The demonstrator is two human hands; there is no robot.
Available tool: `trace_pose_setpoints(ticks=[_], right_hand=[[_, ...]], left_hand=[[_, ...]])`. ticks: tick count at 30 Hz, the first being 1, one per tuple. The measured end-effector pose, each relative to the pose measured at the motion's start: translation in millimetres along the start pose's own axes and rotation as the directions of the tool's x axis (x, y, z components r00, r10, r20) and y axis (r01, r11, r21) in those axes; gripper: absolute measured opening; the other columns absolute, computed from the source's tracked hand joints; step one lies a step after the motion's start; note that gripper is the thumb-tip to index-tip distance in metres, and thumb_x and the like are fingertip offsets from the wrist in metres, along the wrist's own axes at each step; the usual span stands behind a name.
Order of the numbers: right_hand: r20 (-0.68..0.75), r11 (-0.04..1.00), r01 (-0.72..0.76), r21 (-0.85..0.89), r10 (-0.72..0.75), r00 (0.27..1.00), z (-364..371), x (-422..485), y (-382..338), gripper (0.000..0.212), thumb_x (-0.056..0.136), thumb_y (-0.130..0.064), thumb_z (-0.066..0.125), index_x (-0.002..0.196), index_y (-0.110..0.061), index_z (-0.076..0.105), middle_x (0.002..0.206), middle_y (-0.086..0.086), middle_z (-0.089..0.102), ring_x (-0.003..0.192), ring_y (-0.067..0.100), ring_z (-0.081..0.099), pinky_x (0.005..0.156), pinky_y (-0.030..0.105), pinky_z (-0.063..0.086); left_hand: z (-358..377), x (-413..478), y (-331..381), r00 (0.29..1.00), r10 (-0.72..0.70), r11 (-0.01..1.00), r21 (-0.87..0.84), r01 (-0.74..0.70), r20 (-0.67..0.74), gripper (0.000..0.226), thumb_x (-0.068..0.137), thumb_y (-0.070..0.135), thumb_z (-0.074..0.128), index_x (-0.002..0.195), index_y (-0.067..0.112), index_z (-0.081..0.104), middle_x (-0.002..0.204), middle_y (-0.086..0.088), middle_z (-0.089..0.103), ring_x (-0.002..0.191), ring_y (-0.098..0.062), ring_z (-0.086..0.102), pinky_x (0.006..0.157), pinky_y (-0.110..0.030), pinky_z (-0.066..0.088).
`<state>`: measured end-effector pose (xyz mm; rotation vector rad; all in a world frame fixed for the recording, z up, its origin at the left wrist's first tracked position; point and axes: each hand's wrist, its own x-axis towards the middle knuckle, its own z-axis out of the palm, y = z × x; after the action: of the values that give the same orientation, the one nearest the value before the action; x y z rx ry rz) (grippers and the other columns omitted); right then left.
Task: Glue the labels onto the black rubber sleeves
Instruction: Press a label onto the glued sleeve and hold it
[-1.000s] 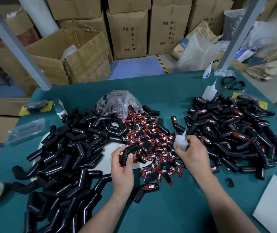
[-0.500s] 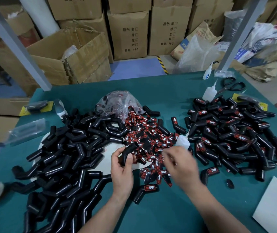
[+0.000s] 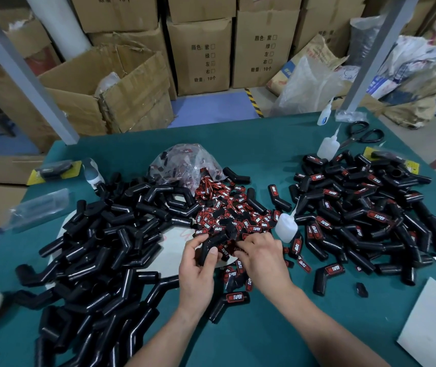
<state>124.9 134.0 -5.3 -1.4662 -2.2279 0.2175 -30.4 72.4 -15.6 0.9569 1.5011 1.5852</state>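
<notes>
- Far left on the green desk [image 3: 264,133]: a yellow card pack [image 3: 55,168] and, nearer, a clear plastic bag [image 3: 39,207].
- Left half: a big heap of plain black rubber sleeves [image 3: 100,247], unlabelled, spilling toward the near edge over a white sheet [image 3: 174,245].
- Centre, farther back: a crumpled clear bag [image 3: 185,162] with a spread of red-and-black labels [image 3: 227,210] pouring out toward the near side.
- Centre, near: left hand [image 3: 198,271] closed around one bent sleeve [image 3: 211,243], thumb on its near end, held just above the white sheet.
- Just right of it: right hand [image 3: 262,258], fingers curled down into the labels, touching the held sleeve's far end; cannot tell whether a label is pinched.
- Below the hands: one labelled sleeve [image 3: 230,303] lying alone on the desk.
- Right of the right hand: a small glue bottle [image 3: 287,227] standing upright, free of both hands.
- Right half: a heap of labelled sleeves [image 3: 370,215].
- Far right: another glue bottle [image 3: 328,145] and black scissors [image 3: 362,135].
- Near right corner: a white card [image 3: 434,332].
</notes>
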Motion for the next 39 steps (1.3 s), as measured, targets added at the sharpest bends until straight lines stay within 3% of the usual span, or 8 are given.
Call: trace_pose_setpoints(ticks=[5, 13, 16, 19, 22, 27, 32, 39], right_hand=[[0.059, 0.995, -0.045, 0.084, 0.040, 0.997, 1, 2, 1, 0.015, 0.089, -0.032, 0.074, 0.100, -0.022, 0.073, 0.099, -0.007, 0.065, 0.100, 0.020, 0.052, 0.081, 0.031, 0.029], [-0.070, 0.988, 0.116, 0.100, -0.109, 0.992, 6, -9, 0, 0.011, 0.084, -0.019, 0.081, 0.094, -0.020, 0.077, 0.092, -0.006, 0.066, 0.086, 0.021, 0.060, 0.073, 0.036, 0.048], [-0.103, 0.963, 0.178, 0.203, -0.159, 0.982, 6, -9, 4, 0.010, 0.088, -0.016, 0.077, 0.098, -0.015, 0.077, 0.096, -0.005, 0.068, 0.091, 0.018, 0.062, 0.079, 0.036, 0.052], [-0.203, 0.913, 0.095, 0.396, -0.013, 0.979, 0, -6, 6, 0.014, 0.089, -0.010, 0.073, 0.102, -0.008, 0.077, 0.097, -0.001, 0.069, 0.091, 0.012, 0.064, 0.084, 0.027, 0.054], [-0.207, 0.822, -0.001, 0.569, 0.144, 0.968, -8, -3, 4, 0.017, 0.092, -0.014, 0.066, 0.103, -0.008, 0.076, 0.099, -0.004, 0.067, 0.094, 0.005, 0.065, 0.084, 0.021, 0.054], [-0.134, 0.675, -0.018, 0.738, 0.172, 0.976, -21, 1, -2, 0.016, 0.094, -0.018, 0.064, 0.106, -0.021, 0.074, 0.103, -0.011, 0.067, 0.100, 0.010, 0.066, 0.087, 0.017, 0.051], [-0.226, 0.713, 0.115, 0.692, 0.062, 0.972, -23, -2, -4, 0.015, 0.092, -0.016, 0.067, 0.102, -0.009, 0.075, 0.101, -0.009, 0.065, 0.095, 0.007, 0.065, 0.084, 0.018, 0.051], [-0.085, 0.695, 0.008, 0.719, 0.077, 0.993, -24, -7, -1, 0.016, 0.093, -0.025, 0.065, 0.095, -0.012, 0.074, 0.103, -0.009, 0.057, 0.099, 0.015, 0.061, 0.086, 0.020, 0.048]], left_hand=[[0, 2, -1, 1.000, -0.024, 1.000, -0.006, 0.024, 0.004, 0.027, 0.100, 0.023, 0.067, 0.119, 0.042, 0.064, 0.105, -0.010, 0.074, 0.095, -0.024, 0.074, 0.085, -0.032, 0.061], [1, 3, 2, 1.000, 0.011, 0.999, 0.036, -0.010, -0.023, 0.032, 0.098, 0.018, 0.068, 0.123, 0.037, 0.067, 0.128, 0.006, 0.070, 0.118, -0.026, 0.067, 0.101, -0.055, 0.054], [0, 3, 4, 0.999, 0.033, 0.997, 0.064, -0.033, -0.011, 0.035, 0.097, 0.016, 0.069, 0.122, 0.040, 0.067, 0.127, 0.011, 0.069, 0.122, -0.015, 0.065, 0.100, -0.034, 0.054], [-2, 4, 5, 0.994, 0.111, 0.987, 0.118, -0.109, -0.011, 0.038, 0.094, 0.010, 0.074, 0.117, 0.040, 0.069, 0.123, 0.013, 0.069, 0.122, -0.010, 0.063, 0.100, -0.012, 0.046], [1, 4, 6, 0.998, 0.068, 0.989, 0.134, -0.066, -0.014, 0.043, 0.092, 0.004, 0.075, 0.117, 0.038, 0.069, 0.120, 0.018, 0.069, 0.122, -0.005, 0.062, 0.101, -0.011, 0.044], [2, 3, 9, 1.000, 0.012, 0.995, 0.102, -0.015, 0.028, 0.046, 0.089, 0.003, 0.078, 0.114, 0.041, 0.072, 0.117, 0.019, 0.072, 0.116, -0.003, 0.066, 0.099, -0.014, 0.048], [4, -2, 12, 0.998, -0.009, 0.999, 0.048, 0.007, 0.056, 0.054, 0.088, -0.001, 0.078, 0.109, 0.048, 0.072, 0.112, 0.015, 0.075, 0.108, -0.004, 0.070, 0.091, -0.012, 0.052], [4, -1, 10, 0.997, 0.014, 0.994, 0.106, -0.023, 0.078, 0.054, 0.085, 0.005, 0.082, 0.106, 0.055, 0.075, 0.114, 0.019, 0.075, 0.112, -0.001, 0.068, 0.093, -0.010, 0.049]])
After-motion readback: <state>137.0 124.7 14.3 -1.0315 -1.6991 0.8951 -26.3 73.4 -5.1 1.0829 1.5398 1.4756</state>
